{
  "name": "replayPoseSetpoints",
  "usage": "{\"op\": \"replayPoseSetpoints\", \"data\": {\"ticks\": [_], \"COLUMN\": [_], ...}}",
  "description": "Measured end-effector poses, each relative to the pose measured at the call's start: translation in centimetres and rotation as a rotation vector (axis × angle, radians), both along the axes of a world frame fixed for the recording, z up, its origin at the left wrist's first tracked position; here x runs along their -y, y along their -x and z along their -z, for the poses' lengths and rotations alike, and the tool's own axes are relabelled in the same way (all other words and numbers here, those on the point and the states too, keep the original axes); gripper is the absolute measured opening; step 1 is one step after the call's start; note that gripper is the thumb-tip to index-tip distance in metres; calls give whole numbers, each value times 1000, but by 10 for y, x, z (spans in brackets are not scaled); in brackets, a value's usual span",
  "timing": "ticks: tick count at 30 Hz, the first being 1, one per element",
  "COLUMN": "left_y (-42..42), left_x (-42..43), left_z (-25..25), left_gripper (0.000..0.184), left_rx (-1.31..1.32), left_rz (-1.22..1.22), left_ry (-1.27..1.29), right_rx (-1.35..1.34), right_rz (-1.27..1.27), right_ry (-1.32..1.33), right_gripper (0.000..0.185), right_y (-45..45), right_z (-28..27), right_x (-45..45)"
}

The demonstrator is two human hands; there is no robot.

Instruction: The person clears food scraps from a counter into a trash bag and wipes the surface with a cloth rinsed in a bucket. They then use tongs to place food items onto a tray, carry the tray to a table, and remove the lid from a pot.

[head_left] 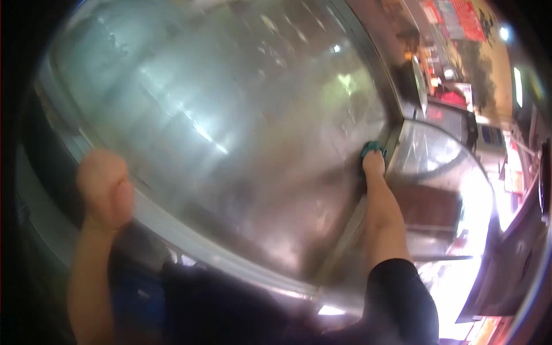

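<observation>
A wide, shiny metal surface [247, 126] with streaks of reflected light fills most of the view. At its right edge, my right hand [375, 165] is closed around a green cloth [372, 148], which is pressed against the metal close to the raised border. My right arm is stretched far forward. On the left, my left hand [106, 187] is curled into a fist by the surface's near rim [172, 230]; it is slightly blurred and nothing shows in it. Whether that fist touches the rim, I cannot tell.
A curved clear glass panel [440, 155] stands just right of the metal surface, beside my right forearm. Beyond it are a dark box-like appliance [454, 121] and red-and-white posters [454, 20] on the wall. Bright light comes in at the lower right.
</observation>
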State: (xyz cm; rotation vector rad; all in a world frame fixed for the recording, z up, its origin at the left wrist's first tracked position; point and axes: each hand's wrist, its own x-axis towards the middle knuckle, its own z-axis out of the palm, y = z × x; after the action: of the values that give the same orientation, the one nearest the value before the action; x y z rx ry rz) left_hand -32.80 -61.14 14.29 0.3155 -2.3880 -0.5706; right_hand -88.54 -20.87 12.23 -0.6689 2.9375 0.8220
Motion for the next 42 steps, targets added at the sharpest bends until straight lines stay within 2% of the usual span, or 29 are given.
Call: {"op": "replayPoseSetpoints", "data": {"ticks": [1, 3, 4, 9, 12, 16, 19, 21, 24, 26, 28, 31, 33, 35, 37, 38, 40, 42], "left_y": [-2, -1, 2, 11, 6, 7, 8, 4, 4, 4, 5, 3, 5, 7, 5, 6, 5, 4], "left_x": [1, -2, -3, -6, -3, -2, -2, 0, 0, -1, 0, 1, -1, -2, 0, 0, 0, -2], "left_z": [7, 7, 1, -7, -4, -7, -10, -11, -10, -8, -7, -7, -3, -1, 1, 1, 1, 3], "left_gripper": [25, 22, 21, 26, 29, 31, 32, 31, 32, 35, 37, 42, 47, 49, 51, 50, 49, 49], "left_rx": [12, 27, -5, -156, -32, -49, -113, -87, -88, -93, -86, -80, -80, -81, -74, -87, -106, -85], "left_rz": [-14, 1, -2, 4, -29, -25, -32, -31, -14, -20, -19, -22, -24, -30, -52, -53, -37, -31], "left_ry": [7, 6, 20, 41, 72, 59, 52, 33, 7, -6, 23, 51, 50, 73, 98, 80, 50, 62], "right_rx": [12, -1, -5, 237, 408, 496, 562, 593, 1004, 1255, 1413, 1526, 1633, 1596, 1250, 1257, 761, 751], "right_rz": [48, 273, 303, 191, 205, 291, 335, 263, 443, 444, 406, 343, 426, 373, -377, -393, -933, -824], "right_ry": [-17, 220, 219, -50, -129, -49, 106, 374, 907, 1086, 1129, 1032, 1215, 1161, 766, 776, 657, 629], "right_gripper": [48, 49, 49, 54, 61, 66, 65, 58, 36, 31, 34, 38, 39, 40, 46, 46, 43, 44], "right_y": [-20, -63, -93, -234, -331, -386, -381, -381, -387, -390, -401, -406, -408, -399, -402, -414, -445, -466], "right_z": [-2, -17, -27, -59, -86, -86, -65, -58, -56, -53, -60, -63, -67, -75, -90, -92, -93, -101], "right_x": [-15, -1, 1, -18, -19, -27, -27, -10, 84, 147, 207, 259, 265, 251, 231, 227, 210, 213]}}
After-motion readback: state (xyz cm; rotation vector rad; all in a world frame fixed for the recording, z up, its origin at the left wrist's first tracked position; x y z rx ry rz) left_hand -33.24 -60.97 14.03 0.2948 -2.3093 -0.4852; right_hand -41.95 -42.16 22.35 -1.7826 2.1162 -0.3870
